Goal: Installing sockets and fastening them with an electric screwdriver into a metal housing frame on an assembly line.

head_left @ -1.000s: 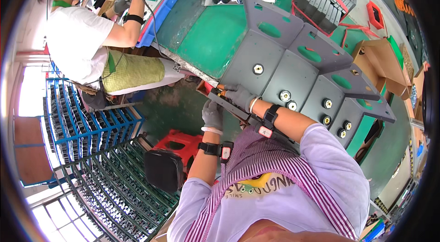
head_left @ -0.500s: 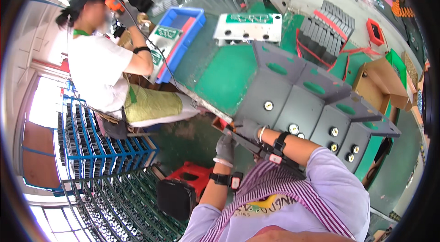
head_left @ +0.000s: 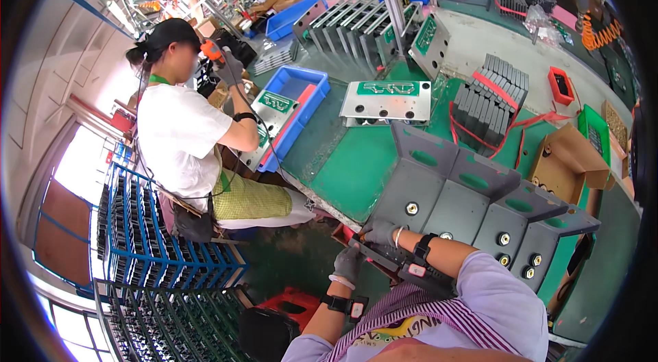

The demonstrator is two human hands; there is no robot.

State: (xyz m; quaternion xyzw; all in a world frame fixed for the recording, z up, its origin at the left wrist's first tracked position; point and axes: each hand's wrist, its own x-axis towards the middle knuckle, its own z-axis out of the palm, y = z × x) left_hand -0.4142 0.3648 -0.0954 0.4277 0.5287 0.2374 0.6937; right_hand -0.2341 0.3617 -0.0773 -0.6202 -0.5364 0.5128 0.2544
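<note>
Both my hands wear grey gloves and meet at the near edge of the green table [head_left: 356, 177]. My left hand [head_left: 348, 263] grips a long dark metal part [head_left: 394, 266] from below. My right hand [head_left: 379, 232] closes on the same part from above, next to a small red piece [head_left: 345, 232] at the table edge. A black band sits on my right wrist. Just beyond my hands stands a row of grey angled metal brackets [head_left: 439, 191] with round bolts on their faces.
A co-worker in a white shirt [head_left: 178, 136] sits to the left, holding an orange power tool [head_left: 211, 51] over a blue tray [head_left: 296, 103]. A silver plate [head_left: 387, 100], dark finned blocks [head_left: 493, 102], cardboard box [head_left: 569, 163], blue rack [head_left: 157, 245], red stool [head_left: 291, 304].
The view has swung up and left, showing more of the far table. My hands stay on the dark part at the table edge. The co-worker has raised the orange tool.
</note>
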